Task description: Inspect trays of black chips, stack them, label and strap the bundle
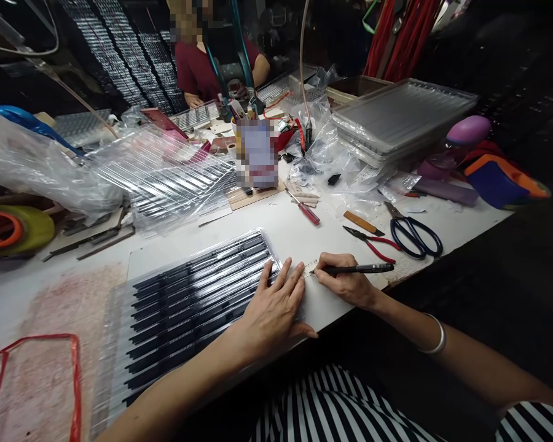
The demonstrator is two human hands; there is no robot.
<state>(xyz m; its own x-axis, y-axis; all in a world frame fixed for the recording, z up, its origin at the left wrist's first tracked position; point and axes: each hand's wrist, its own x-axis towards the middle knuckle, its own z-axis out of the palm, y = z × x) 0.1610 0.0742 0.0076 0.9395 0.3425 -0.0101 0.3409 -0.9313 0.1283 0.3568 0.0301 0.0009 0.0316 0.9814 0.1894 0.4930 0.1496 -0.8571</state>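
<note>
My right hand is closed around a black pen, its tip down at a small slip of paper bearing handwriting. Fingers spread, my left hand lies over the right end of a clear plastic tray and reaches to the slip's edge. Several long black strips lie in rows in that tray. Beyond my right hand are red-handled pliers, dark blue scissors and a cutter with a yellow-brown handle. A red-handled screwdriver lies farther back.
Clear trays are piled at back left, and stacked lidded trays stand at back right. Plastic bags crowd the middle. Across the table sits another person. Red cord lies front left. The table's edge runs before me.
</note>
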